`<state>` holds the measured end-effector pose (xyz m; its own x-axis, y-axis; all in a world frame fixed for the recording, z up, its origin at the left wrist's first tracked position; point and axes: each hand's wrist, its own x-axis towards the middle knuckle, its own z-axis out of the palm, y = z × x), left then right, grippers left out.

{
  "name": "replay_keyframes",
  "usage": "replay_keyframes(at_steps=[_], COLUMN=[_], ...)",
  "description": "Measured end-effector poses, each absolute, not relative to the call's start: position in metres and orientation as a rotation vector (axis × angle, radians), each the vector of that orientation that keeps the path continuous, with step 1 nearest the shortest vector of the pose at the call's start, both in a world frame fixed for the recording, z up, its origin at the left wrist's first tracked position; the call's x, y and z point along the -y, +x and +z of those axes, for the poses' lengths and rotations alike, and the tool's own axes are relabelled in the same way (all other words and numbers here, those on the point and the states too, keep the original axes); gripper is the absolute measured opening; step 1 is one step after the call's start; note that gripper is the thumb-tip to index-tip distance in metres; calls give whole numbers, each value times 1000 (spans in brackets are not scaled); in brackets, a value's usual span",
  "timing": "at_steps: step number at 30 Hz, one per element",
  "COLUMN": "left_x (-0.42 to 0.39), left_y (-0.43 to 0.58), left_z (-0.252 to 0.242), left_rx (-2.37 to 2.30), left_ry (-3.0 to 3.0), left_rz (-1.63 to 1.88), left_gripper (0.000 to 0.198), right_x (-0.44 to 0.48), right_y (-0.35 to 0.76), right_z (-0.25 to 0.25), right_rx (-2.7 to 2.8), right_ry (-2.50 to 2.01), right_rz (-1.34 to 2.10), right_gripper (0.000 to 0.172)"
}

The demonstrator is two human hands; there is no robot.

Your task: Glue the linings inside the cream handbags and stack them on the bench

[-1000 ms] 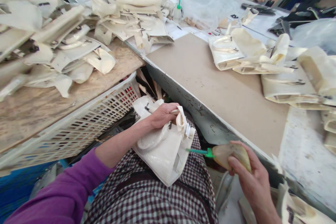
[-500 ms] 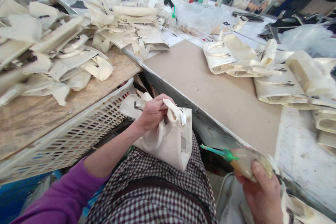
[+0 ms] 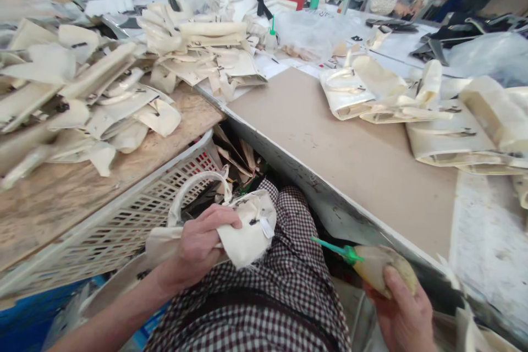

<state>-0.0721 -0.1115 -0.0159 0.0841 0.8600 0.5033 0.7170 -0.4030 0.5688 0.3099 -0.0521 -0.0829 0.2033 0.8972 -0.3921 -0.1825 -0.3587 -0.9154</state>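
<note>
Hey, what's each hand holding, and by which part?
The left hand grips a cream bag by the panel with the white tag; the right hand holds a squeeze bottle around its body, behind the green nozzle.

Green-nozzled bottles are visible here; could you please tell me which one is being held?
The yellowish bottle in the right hand, tipped sideways; the whitish bottle stands upright, farther away.

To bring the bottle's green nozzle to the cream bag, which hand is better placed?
Probably the right hand: it holds the bottle, whose green nozzle points roughly toward the cream bag. The left hand is busy holding that bag.
</note>
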Motion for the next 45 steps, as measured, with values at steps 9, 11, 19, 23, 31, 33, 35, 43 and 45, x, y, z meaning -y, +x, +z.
replay_keyframes(at_steps=[9, 11, 19, 23, 31, 33, 35, 43, 45], left_x=[113, 114, 95, 85, 77, 77, 78, 79, 80], left_y=[-91, -90, -94, -99, -106, -106, -106, -104, -103], left_z=[-11, -15, -15, -15, -24, -25, -26, -25, -24], left_rx=[-1483, -1432, -1230, -1159, -1149, -1134, -1119, -1133, -1118], left_ry=[1688, 1686, 1729, 1689, 1584, 1589, 1594, 1590, 1610], left_rz=[1230, 1194, 1072, 1031, 1005, 1010, 1007, 991, 994], left_gripper=[18, 21, 45, 51, 45, 45, 45, 48, 48], right_x=[37, 33, 9, -1, -8, -8, -9, -6, -5], right_y=[282, 278, 246, 247, 259, 260, 262, 269, 266], right_z=[-68, -65, -63, -70, -85, -86, -87, -88, -88], right_rx=[950, 1065, 1413, 1564, 1772, 1809, 1820, 1649, 1579], right_ry=[-1477, -1550, -1561, -1524, -1402, -1378, -1368, -1499, -1528], right_rz=[1387, 1316, 1228, 1190, 1132, 1125, 1150, 1317, 1319], right_gripper=[46, 51, 61, 59, 53, 51, 50, 55, 57])
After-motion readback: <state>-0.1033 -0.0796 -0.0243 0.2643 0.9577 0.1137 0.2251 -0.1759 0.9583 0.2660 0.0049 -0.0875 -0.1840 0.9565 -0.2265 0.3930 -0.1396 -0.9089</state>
